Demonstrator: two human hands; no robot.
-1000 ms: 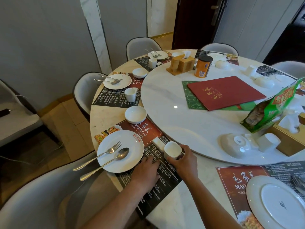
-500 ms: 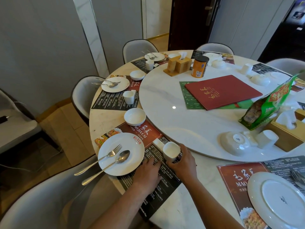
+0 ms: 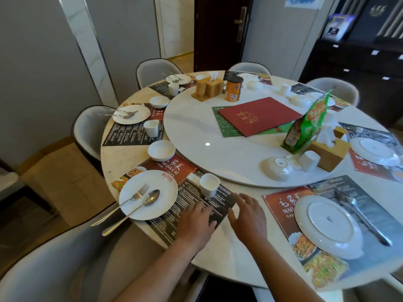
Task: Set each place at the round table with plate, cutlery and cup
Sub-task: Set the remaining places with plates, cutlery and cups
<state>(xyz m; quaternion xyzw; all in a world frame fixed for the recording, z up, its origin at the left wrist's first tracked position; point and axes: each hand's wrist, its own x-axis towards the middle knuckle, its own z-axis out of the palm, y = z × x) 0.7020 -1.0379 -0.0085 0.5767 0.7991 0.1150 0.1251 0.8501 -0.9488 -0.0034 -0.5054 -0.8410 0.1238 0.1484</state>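
The round surface (image 3: 122, 158) of pale marble fills most of the frame, and a big white turntable (image 3: 218, 162) lies in its middle. On the turntable, near the centre, rests a red menu folder (image 3: 259, 115), and to its right stands a green snack bag (image 3: 309, 125). At lower left of the frame a dark placemat (image 3: 196, 199) lies on the surface. A white plate (image 3: 161, 199) sits on its left part, and a fork (image 3: 128, 201) and a spoon (image 3: 139, 205) lie side by side across the plate, their handles reaching over the near edge. A small white cup (image 3: 209, 184) stands upright on the far part of the same placemat, just beside the turntable rim. At lower right another plate (image 3: 329, 225) lies upside down on a second placemat (image 3: 281, 205).

The left hand (image 3: 196, 225) rests flat on the dark placemat, its fingers (image 3: 197, 209) stretched out and holding nothing. The right hand (image 3: 248, 219) is near the cup but apart from it; its fingers (image 3: 241, 198) are spread and loose, with nothing between them.
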